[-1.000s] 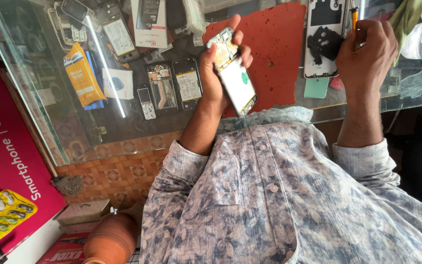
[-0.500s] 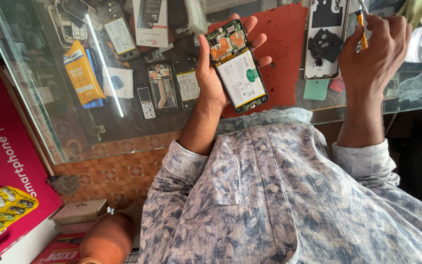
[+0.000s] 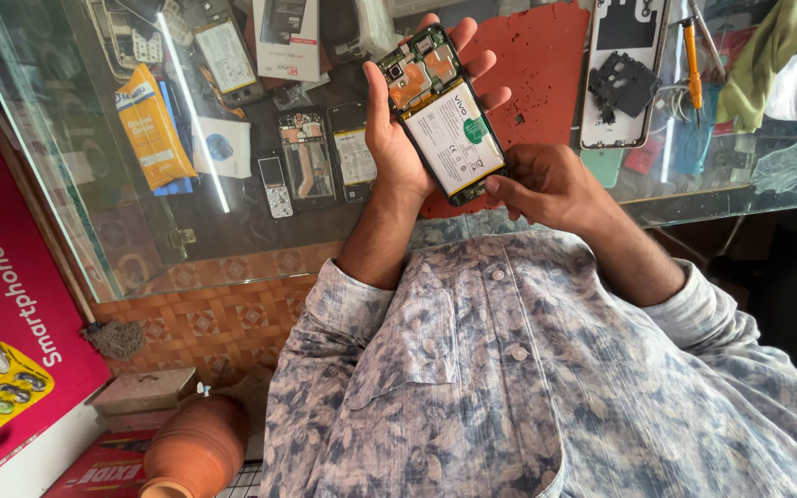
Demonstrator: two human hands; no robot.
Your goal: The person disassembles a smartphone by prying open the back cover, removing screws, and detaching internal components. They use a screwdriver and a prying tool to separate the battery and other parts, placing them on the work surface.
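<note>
Since a moment ago our right hand (image 3: 546, 184) has come off the orange screwdriver (image 3: 691, 57) — now pinching the near corner of the opened phone (image 3: 445, 115), which our left hand (image 3: 398, 138) grips above the glass counter's (image 3: 232, 240) near edge.

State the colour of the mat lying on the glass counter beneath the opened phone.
Red; the mat shows best in the head view.

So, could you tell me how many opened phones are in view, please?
4: an opened phone in the left hand, a pair side by side under the glass, another farther back; more may be hidden.
</note>
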